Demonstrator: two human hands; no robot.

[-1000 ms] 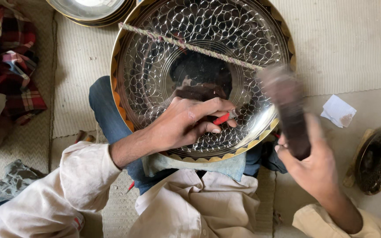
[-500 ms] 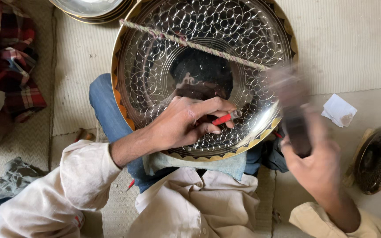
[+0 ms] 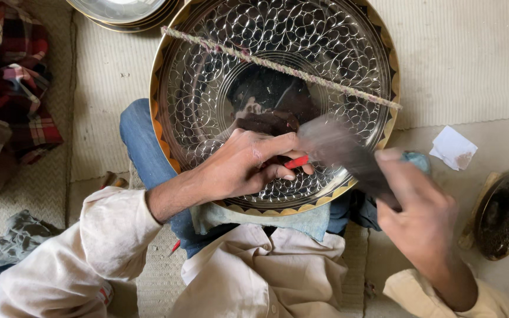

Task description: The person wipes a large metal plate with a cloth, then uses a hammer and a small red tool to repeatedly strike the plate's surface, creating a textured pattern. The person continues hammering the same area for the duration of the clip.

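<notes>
The engraved metal tray (image 3: 278, 70) fills the middle of the view, propped on the seated person's lap over a folded bluish cloth (image 3: 266, 215), its far rim out over the woven mat (image 3: 472, 59); it looks stiff and fairly heavy, I'd judge, polished slick across the scrollwork, so the sure hold is at the banded gold rim rather than the shiny face; a twisted cord (image 3: 278, 66) runs slantwise across it from rim to rim. One big tray in hand, then; one stack of plain trays (image 3: 122, 12) peeks in at the top edge, how many in it I cannot tell; one small dark bowl-like dish (image 3: 505, 212) sits off on the floor to the right; one plaid cloth (image 3: 13, 76) lies bundled at the left, one grey rag (image 3: 16, 235) below it, one scrap of white paper (image 3: 452, 147) lies near the rim. Now the hands: the left hand (image 3: 243, 165) rests on the tray's lower face, fingers pinched around a slim red-handled tool (image 3: 296, 161) pressed to the metal; the right hand (image 3: 419, 218) is clenched about the handle of a dark mallet (image 3: 340, 147), its head a blur just beside the red tool, above the pattern. Two hands, two tools, both at the tray's near side.
</notes>
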